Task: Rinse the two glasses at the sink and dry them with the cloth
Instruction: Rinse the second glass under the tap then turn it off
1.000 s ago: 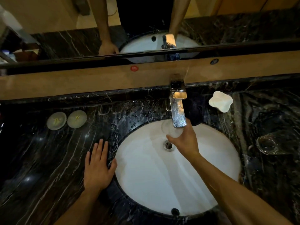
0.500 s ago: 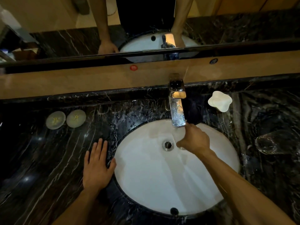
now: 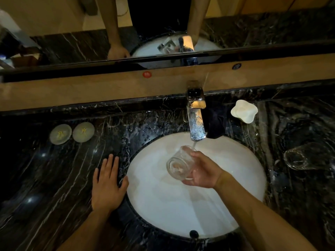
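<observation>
My right hand (image 3: 203, 171) grips a clear glass (image 3: 178, 164) over the white sink basin (image 3: 163, 205), tilted with its base toward me and its mouth up under the tap. Water streams from the chrome faucet (image 3: 196, 122) onto the glass's upper rim. My left hand (image 3: 107, 183) lies flat, fingers spread, on the black marble counter (image 3: 45, 187) just left of the basin. A second clear glass (image 3: 304, 157) lies on its side on the counter at the right. A dark cloth (image 3: 215, 125) sits in shadow right of the faucet.
A white flower-shaped dish (image 3: 244, 111) stands behind the basin to the right. Two round pale coasters (image 3: 72, 133) rest on the counter at the left. A wooden ledge and a mirror run along the back.
My right hand drew back from under the faucet toward me and turned palm up, so the glass now shows tilted in it. The left hand has stayed flat on the counter.
</observation>
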A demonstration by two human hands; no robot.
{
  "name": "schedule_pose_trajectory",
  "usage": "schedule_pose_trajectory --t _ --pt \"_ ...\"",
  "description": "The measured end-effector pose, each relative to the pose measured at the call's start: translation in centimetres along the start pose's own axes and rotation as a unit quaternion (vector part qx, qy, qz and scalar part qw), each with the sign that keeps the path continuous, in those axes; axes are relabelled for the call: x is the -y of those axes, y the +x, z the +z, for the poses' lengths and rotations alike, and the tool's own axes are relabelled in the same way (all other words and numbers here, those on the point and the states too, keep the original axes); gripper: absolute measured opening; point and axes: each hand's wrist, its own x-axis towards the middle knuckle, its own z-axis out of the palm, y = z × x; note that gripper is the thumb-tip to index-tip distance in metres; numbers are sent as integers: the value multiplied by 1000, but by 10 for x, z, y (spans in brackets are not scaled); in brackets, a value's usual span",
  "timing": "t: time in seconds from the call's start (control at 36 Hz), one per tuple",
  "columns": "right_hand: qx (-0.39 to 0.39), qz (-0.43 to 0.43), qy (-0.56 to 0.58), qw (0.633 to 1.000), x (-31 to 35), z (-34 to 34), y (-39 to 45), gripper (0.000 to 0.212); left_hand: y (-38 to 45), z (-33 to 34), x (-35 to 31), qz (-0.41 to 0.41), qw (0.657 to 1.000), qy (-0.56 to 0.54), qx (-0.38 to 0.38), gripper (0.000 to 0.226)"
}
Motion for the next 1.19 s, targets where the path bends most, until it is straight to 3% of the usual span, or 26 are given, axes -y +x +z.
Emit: schedule_pose_trajectory --t 0.08,0.17,0.28,0.39,0.44,0.53,0.58,0.67,0.81,0.94,1.03,1.11,1.19 --pt "14 -2 80 997 -8 4 4 45 0 0 0 -1 1000 -1 0 77" --pt "23 -14 115 993 -13 2 9 57 0 0 0 -1 1000 0 1 77" --pt "0 -13 91 996 -17 -1 11 72 0 -1 0 1 1000 0 2 77" --pt "-25 -22 30 999 -12 4 3 50 0 -1 0 2 1000 1 3 76" --pt "-71 -63 -62 994 -7 2 2 60 1 -1 0 2 1000 1 1 77" --pt "-199 -161 -238 937 -1 0 3 93 1 -1 0 2 1000 2 1 77" --pt "-267 -228 -341 872 2 -1 2 92 1 -1 0 0 1000 2 0 77" --pt "-308 -275 -468 781 7 -6 0 92 0 -1 0 2 1000 1 -2 77" --pt "-324 -292 -541 719 18 -16 -12 98 1 0 1 4 1000 3 -3 77" --pt "-305 -216 -642 670 32 -17 -21 84 0 0 0 3 1000 5 1 77" --pt "-268 -191 -632 702 39 -11 -20 82 0 -1 0 0 1000 4 3 77" --pt "-268 -242 -557 748 36 -7 -12 93 1 -2 0 0 1000 1 3 77" --pt "-320 -311 -503 741 26 -4 -2 95 1 -3 -1 -2 1000 2 6 77"
